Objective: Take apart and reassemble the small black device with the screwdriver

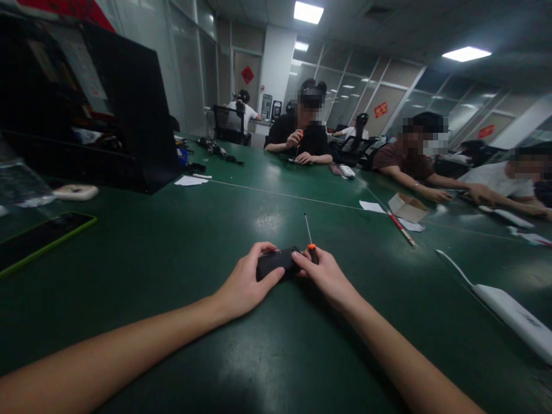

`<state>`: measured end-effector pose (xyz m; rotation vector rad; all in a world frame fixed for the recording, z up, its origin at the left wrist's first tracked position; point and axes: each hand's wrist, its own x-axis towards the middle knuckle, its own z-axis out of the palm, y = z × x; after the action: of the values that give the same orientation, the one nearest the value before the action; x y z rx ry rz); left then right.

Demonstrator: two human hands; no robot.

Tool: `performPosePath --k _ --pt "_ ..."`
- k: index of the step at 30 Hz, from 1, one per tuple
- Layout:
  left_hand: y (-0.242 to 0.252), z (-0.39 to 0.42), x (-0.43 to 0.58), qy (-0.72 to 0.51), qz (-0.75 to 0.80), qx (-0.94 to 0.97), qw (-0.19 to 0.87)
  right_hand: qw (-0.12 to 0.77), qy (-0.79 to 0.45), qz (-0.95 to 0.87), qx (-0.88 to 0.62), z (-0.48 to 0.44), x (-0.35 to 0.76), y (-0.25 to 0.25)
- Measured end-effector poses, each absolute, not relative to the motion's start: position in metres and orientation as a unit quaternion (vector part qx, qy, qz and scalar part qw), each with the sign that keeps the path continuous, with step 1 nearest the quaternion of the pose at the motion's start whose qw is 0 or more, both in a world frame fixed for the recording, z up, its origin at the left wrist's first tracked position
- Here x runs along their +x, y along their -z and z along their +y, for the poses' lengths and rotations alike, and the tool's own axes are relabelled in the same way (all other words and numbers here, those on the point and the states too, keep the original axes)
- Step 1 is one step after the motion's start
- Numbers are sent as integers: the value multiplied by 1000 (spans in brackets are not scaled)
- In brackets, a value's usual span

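Just above the green tabletop (172,333), both my hands hold a small black box-shaped device (271,264), whose exact kind I cannot make out. My left hand (250,282) wraps its left end, thumb along the near side and fingers over the far edge. At the right end, my right hand (325,276) presses its thumb on the device. A screwdriver (313,250) with a black and orange handle is also tucked in my right hand, its thin metal shaft pointing up and away. The lower fingers of my right hand are partly hidden.
A dark open-fronted case (150,121) stands at the left, near a green-edged phone (47,238) and a white oval object (76,191). To the right lie a white power strip (513,316), a small cardboard box (407,208) and a red-and-white stick (401,228). Several people sit across the table.
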<state>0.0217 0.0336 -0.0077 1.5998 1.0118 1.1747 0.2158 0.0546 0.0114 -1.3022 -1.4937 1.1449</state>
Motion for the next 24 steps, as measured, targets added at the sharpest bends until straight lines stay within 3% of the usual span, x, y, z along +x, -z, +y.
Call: performPosePath --k 4,7,9,13,19,24 --pt "6 42 23 -421 321 468 707 488 -447 -584 -471 54 211 -10" --pt "5 47 19 -305 238 443 809 509 -475 -598 -398 47 199 -12" --pt "6 47 18 -290 214 447 819 485 -457 -637 -388 42 194 -15" --pt "6 46 18 -367 226 386 816 425 -277 -747 -429 40 210 -19" --pt "0 55 17 -461 311 217 802 193 12 -882 -429 35 251 -10" --pt "2 64 13 -502 302 182 790 162 100 -909 -371 26 247 -6"
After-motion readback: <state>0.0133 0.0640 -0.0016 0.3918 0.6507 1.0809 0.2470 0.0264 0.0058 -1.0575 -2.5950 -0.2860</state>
